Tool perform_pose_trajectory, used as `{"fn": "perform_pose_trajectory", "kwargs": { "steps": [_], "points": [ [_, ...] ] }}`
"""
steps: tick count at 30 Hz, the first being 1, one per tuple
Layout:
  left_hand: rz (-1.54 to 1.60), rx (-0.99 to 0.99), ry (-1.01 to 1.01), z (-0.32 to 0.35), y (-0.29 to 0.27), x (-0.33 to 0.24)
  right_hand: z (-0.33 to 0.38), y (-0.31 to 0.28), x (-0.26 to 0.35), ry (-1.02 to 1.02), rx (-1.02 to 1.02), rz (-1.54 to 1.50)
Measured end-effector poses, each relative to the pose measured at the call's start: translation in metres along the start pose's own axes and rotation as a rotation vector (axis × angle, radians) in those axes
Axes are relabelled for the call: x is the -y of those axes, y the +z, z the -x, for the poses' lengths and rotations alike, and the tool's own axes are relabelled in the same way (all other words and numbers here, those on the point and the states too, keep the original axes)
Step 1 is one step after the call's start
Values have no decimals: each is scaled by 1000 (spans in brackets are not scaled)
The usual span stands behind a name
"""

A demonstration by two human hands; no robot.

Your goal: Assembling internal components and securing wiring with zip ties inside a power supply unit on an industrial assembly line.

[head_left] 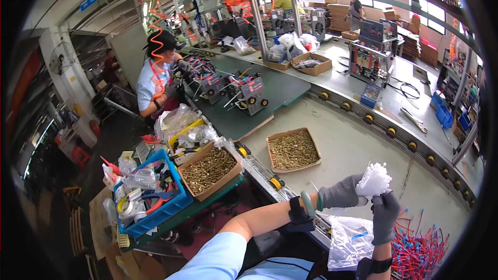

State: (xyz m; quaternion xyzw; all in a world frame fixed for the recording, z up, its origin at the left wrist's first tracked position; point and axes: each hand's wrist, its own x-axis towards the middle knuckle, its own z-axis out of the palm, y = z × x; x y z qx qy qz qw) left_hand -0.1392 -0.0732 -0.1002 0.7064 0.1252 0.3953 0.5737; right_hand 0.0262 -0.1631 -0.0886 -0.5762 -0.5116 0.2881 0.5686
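Observation:
My left hand point(343, 193), in a grey glove, is closed around a bunch of small white plastic pieces point(374, 179) above the workbench. Their exact kind is too small to tell. From the right, my right hand point(385, 217), also gloved, has its fingers closed at the lower edge of the same bunch. Below the hands lies a clear plastic bag point(348, 246). Beside my right forearm is a heap of red wires point(419, 246) with blue ends.
A shallow cardboard box point(271, 151) of brass-coloured parts stands ahead; another such box point(234, 172) is leftward, by a blue crate point(179, 205) of tools. A roller rail point(369, 119) crosses beyond. A co-worker point(155, 75) works at a green-topped bench point(282, 91) with machine units.

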Motion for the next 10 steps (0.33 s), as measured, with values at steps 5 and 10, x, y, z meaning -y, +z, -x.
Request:
{"fn": "perform_pose_trajectory", "kwargs": {
  "steps": [5, 10],
  "points": [
    [-256, 86, 82, 1, -8, -12, 1, -7, -12, -31, 89, 2],
    [-673, 149, -99, 12, -7, -26, -2, -33, 7, -135, 145, -13]
  ]
}}
